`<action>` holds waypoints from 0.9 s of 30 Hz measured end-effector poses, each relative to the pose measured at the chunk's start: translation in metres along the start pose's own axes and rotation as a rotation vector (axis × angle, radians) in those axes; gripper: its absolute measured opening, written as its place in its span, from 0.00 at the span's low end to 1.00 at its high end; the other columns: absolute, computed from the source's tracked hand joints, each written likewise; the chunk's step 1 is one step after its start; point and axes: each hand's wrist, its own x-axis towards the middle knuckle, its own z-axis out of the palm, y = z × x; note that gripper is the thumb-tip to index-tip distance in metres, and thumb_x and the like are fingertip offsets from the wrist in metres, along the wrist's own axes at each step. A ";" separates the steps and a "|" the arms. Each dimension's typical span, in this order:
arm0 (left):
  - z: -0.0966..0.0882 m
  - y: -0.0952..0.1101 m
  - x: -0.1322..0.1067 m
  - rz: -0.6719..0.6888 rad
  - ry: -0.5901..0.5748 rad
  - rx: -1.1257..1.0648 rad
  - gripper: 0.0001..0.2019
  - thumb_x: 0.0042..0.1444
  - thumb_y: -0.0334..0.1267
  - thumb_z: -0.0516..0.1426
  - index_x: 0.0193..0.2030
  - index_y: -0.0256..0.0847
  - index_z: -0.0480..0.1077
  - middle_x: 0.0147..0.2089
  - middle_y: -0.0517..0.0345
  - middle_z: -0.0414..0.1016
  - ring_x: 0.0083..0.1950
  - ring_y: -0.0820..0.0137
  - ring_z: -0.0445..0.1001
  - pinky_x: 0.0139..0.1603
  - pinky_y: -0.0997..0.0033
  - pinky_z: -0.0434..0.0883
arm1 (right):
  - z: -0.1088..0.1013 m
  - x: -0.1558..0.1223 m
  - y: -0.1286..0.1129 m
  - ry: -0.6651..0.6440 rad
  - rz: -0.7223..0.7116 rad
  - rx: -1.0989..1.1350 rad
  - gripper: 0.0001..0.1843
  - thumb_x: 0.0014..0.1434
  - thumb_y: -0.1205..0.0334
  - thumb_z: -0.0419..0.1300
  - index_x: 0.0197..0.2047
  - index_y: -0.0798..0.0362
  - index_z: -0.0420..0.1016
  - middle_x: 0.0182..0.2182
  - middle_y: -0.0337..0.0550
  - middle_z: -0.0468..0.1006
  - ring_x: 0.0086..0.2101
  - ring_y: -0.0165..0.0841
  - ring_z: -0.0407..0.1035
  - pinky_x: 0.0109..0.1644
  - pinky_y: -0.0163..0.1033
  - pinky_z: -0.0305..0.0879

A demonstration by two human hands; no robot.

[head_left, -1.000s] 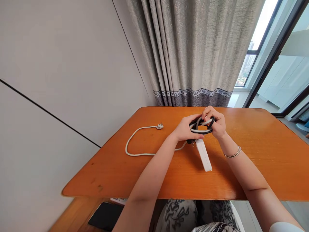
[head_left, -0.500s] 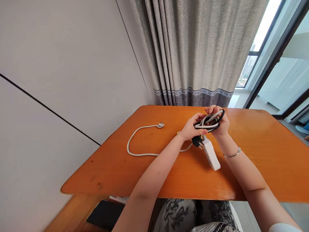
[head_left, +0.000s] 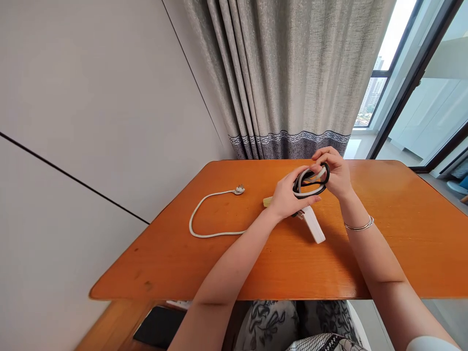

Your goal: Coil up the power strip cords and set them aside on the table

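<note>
My left hand (head_left: 285, 197) is wrapped round the near left side of a coiled bundle of black and white cables (head_left: 310, 194), held above the table. My right hand (head_left: 337, 174) is at the bundle's far right side, its fingers bent in against the strands. Below the bundle, a white power strip (head_left: 314, 225) slants down toward me. Metal plug prongs (head_left: 300, 214) show beside it, their body mostly hidden by my left hand. A loose white cord (head_left: 215, 236) curves out to the left over the tabletop and ends in a white plug (head_left: 239, 189).
The orange-brown wooden table (head_left: 164, 273) stands against a pale wall (head_left: 91, 97) and a grey curtain (head_left: 285, 73). A small yellow object (head_left: 267, 201) lies partly behind my left hand. A dark flat object (head_left: 161, 326) is below the table's front edge.
My right hand has shifted up along the coil, its fingers lifting. The bundle has turned in my hands, and the power strip has moved slightly left and up. The view has shifted slightly.
</note>
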 end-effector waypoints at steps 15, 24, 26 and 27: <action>0.012 -0.014 -0.003 -0.254 -0.124 -0.680 0.39 0.34 0.56 0.73 0.51 0.43 0.67 0.51 0.50 0.77 0.51 0.58 0.77 0.53 0.56 0.75 | 0.027 -0.010 -0.022 0.336 0.198 0.267 0.35 0.59 0.30 0.58 0.15 0.49 0.64 0.15 0.37 0.66 0.19 0.29 0.60 0.29 0.40 0.66; 0.018 0.003 -0.008 -0.228 -0.091 -0.726 0.36 0.37 0.57 0.73 0.49 0.44 0.66 0.51 0.52 0.75 0.50 0.63 0.75 0.51 0.63 0.74 | 0.026 -0.004 -0.024 0.503 0.418 0.700 0.39 0.57 0.32 0.62 0.19 0.50 0.43 0.17 0.30 0.47 0.19 0.24 0.56 0.33 0.32 0.73; 0.019 0.003 -0.008 -0.191 -0.066 -0.664 0.37 0.37 0.58 0.73 0.50 0.43 0.66 0.51 0.51 0.76 0.52 0.62 0.75 0.55 0.62 0.72 | 0.024 -0.003 -0.020 0.479 0.421 0.711 0.40 0.56 0.33 0.63 0.19 0.50 0.42 0.17 0.30 0.48 0.19 0.23 0.56 0.33 0.32 0.73; 0.019 0.003 -0.007 -0.178 -0.061 -0.635 0.37 0.37 0.58 0.72 0.50 0.43 0.66 0.51 0.50 0.75 0.53 0.61 0.75 0.56 0.62 0.71 | 0.023 -0.002 -0.017 0.475 0.418 0.707 0.40 0.56 0.33 0.63 0.19 0.50 0.43 0.17 0.30 0.49 0.19 0.24 0.57 0.32 0.32 0.73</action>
